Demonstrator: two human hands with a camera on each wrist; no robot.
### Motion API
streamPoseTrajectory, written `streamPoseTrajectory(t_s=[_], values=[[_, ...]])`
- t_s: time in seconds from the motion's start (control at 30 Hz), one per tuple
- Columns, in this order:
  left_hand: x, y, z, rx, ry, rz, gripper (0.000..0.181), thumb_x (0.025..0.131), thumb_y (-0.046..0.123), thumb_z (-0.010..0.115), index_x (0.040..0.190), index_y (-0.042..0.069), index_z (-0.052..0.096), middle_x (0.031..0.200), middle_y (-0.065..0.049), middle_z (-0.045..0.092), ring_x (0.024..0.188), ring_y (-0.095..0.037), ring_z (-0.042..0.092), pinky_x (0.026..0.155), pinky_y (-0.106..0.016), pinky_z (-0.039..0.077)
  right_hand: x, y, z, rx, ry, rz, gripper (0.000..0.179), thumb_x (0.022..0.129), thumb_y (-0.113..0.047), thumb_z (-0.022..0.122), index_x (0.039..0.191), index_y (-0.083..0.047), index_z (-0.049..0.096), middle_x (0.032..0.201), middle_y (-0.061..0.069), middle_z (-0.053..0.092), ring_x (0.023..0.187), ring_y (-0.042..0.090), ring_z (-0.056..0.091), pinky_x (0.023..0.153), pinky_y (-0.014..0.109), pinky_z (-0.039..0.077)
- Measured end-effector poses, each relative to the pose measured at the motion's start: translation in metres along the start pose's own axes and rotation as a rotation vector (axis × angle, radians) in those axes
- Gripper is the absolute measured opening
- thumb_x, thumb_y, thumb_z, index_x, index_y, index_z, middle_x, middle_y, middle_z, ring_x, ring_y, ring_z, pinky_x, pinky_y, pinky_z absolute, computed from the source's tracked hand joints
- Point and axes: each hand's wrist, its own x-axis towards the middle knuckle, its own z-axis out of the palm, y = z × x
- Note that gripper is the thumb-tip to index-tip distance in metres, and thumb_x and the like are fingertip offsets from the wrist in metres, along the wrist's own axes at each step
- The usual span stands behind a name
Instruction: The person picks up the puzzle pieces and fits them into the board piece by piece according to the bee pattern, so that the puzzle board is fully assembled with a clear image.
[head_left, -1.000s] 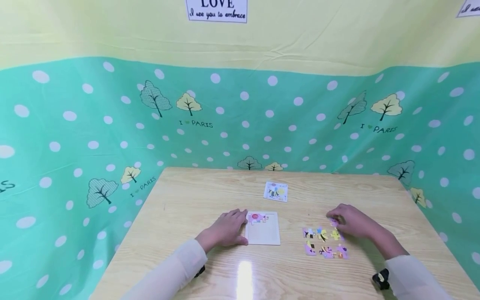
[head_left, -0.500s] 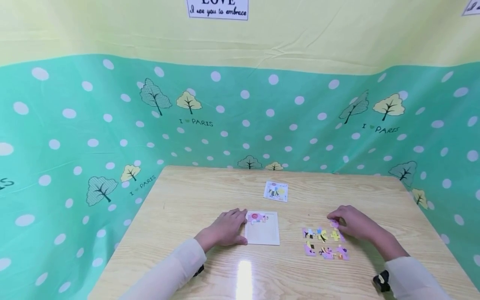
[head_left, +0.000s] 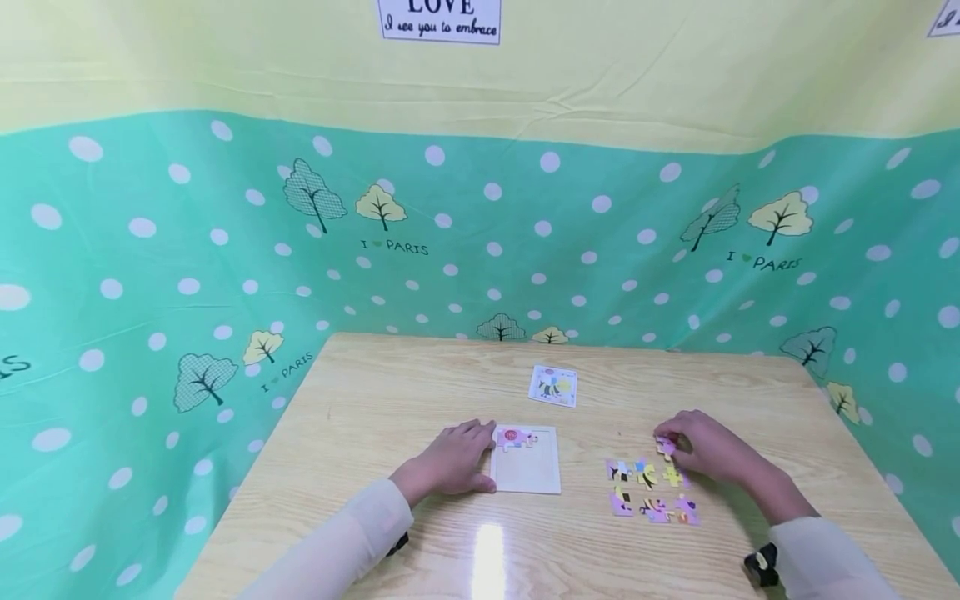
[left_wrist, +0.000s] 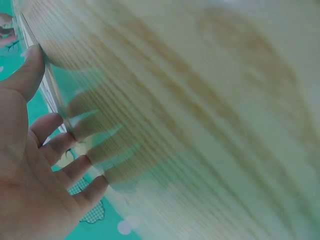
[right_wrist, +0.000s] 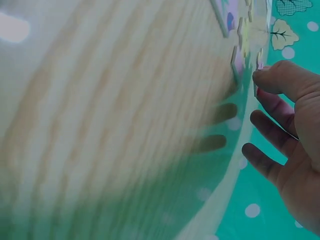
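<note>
My left hand rests against the left side of a square white puzzle tray, thumb and fingers relaxed at its edge. Joined pink puzzle pieces with a red circle lie in the tray's upper left. To the right, my right hand pinches a pink puzzle piece between thumb and index finger. In the right wrist view this piece stands tilted on edge beside the thumb, the other fingers loosely bent. Below it lie several loose pieces in two rows, including a yellow one.
A square picture card with a bee lies behind the tray. The wooden table meets a green dotted cloth at its back and sides. Light reflects off the table's front.
The right hand has lifted and tilted the pink puzzle piece at the top of the loose group. My left hand stays at the tray.
</note>
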Motion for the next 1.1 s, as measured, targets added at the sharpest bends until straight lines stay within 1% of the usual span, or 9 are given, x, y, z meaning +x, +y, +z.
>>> streamPoseTrajectory(t_s=[0.23, 0.4, 0.5, 0.67, 0.9, 0.97, 1.1], values=[[0.000, 0.001, -0.002, -0.010, 0.002, 0.006, 0.072, 0.087, 0.062, 0.070, 0.140, 0.015, 0.057, 0.164, -0.009, 0.038, 0.150, -0.033, 0.039, 0.118, -0.055, 0.039, 0.005, -0.008, -0.003, -0.009, 0.013, -0.012, 0.032, 0.084, -0.011, 0.078, 0.115, -0.008, 0.075, 0.097, -0.007, 0.069, 0.094, 0.015, 0.061, 0.085, 0.043, 0.057], [-0.001, 0.001, -0.002, -0.005, -0.002, 0.001, 0.073, 0.088, 0.062, 0.069, 0.141, 0.015, 0.056, 0.164, -0.008, 0.037, 0.151, -0.032, 0.038, 0.119, -0.054, 0.039, 0.009, -0.014, -0.003, 0.003, 0.020, -0.020, 0.033, 0.084, -0.012, 0.077, 0.117, -0.008, 0.075, 0.098, -0.006, 0.070, 0.096, 0.017, 0.063, 0.086, 0.044, 0.057], [-0.001, 0.001, -0.001, -0.002, 0.002, 0.001, 0.073, 0.087, 0.063, 0.070, 0.142, 0.015, 0.056, 0.164, -0.008, 0.038, 0.150, -0.032, 0.038, 0.119, -0.054, 0.039, 0.013, -0.018, -0.002, 0.008, 0.026, -0.043, 0.033, 0.085, -0.013, 0.077, 0.117, -0.008, 0.075, 0.099, -0.005, 0.070, 0.097, 0.018, 0.064, 0.087, 0.043, 0.057], [-0.002, 0.001, 0.000, -0.006, 0.004, 0.001, 0.075, 0.088, 0.063, 0.069, 0.144, 0.015, 0.054, 0.164, -0.009, 0.037, 0.150, -0.032, 0.038, 0.118, -0.055, 0.039, 0.020, -0.024, 0.000, 0.031, 0.015, -0.069, 0.033, 0.085, -0.014, 0.077, 0.118, -0.009, 0.076, 0.102, -0.004, 0.071, 0.095, 0.016, 0.063, 0.083, 0.037, 0.057], [-0.001, 0.000, 0.001, -0.025, 0.003, -0.005, 0.078, 0.088, 0.062, 0.070, 0.146, 0.013, 0.052, 0.164, -0.009, 0.037, 0.151, -0.033, 0.036, 0.119, -0.056, 0.038, 0.030, -0.034, 0.002, 0.086, -0.005, -0.069, 0.036, 0.084, -0.014, 0.075, 0.120, -0.012, 0.075, 0.101, -0.007, 0.068, 0.091, 0.010, 0.058, 0.075, 0.027, 0.053], [-0.001, 0.000, 0.002, -0.027, 0.001, -0.007, 0.078, 0.087, 0.062, 0.070, 0.146, 0.014, 0.052, 0.165, -0.009, 0.037, 0.151, -0.033, 0.036, 0.120, -0.056, 0.037, 0.032, -0.037, 0.003, 0.095, -0.008, -0.071, 0.036, 0.084, -0.014, 0.075, 0.120, -0.012, 0.075, 0.102, -0.008, 0.068, 0.092, 0.009, 0.058, 0.075, 0.026, 0.053], [0.000, -0.001, 0.004, -0.018, -0.001, -0.007, 0.076, 0.087, 0.063, 0.069, 0.144, 0.015, 0.053, 0.165, -0.008, 0.036, 0.152, -0.032, 0.036, 0.121, -0.055, 0.036, 0.037, -0.045, 0.003, 0.085, -0.020, -0.069, 0.035, 0.085, -0.014, 0.075, 0.120, -0.013, 0.075, 0.104, -0.008, 0.069, 0.096, 0.012, 0.060, 0.079, 0.030, 0.055]])
